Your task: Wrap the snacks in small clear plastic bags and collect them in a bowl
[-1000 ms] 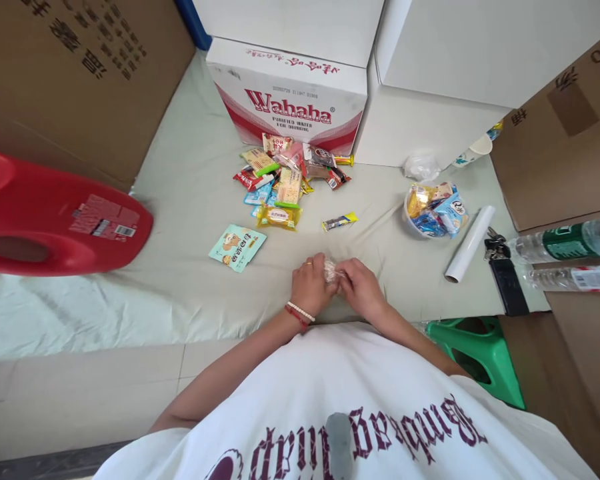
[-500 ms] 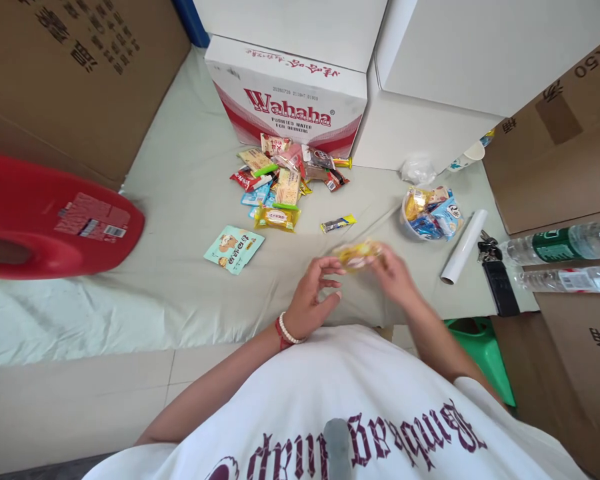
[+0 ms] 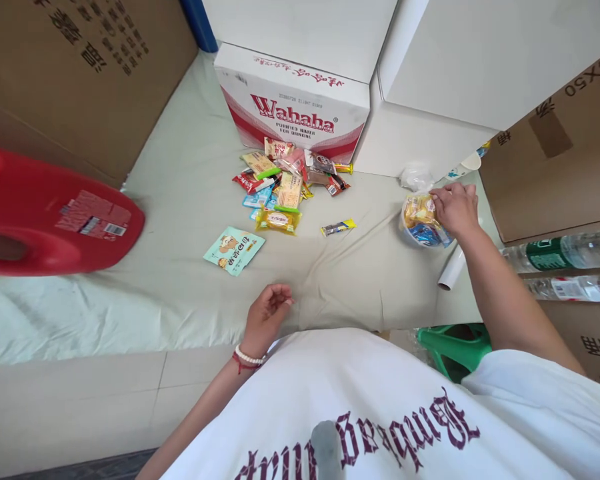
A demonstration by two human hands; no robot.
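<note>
At the right, my right hand [image 3: 456, 208] is over a small clear bowl [image 3: 405, 230] of wrapped snacks. Its bent fingertips are at the right edge of a yellow snack packet [image 3: 420, 209], which lies on top; the thumb is hidden. A blue snack packet [image 3: 426, 234] shows below it in the bowl. My left hand [image 3: 269, 313] rests near the front edge of the table, fingers loosely curled with the thumb apart and nothing in it. Ahead of it lie a mint-green pouch [image 3: 235, 250] and a small yellow-and-grey stick packet [image 3: 338, 227].
A pile of wrapped snacks [image 3: 289, 190] lies against a Wahaha water box [image 3: 295, 117]. A big red jug [image 3: 55, 213] stands left. Right of the bowl are a white roll [image 3: 451, 270], plastic bottles [image 3: 570, 252] and crumpled clear plastic [image 3: 416, 177]. A green stool [image 3: 455, 347] is below.
My hands have parted. My right hand has carried the yellow snack packet right to the bowl. My left hand has let go and drawn back to the left.
</note>
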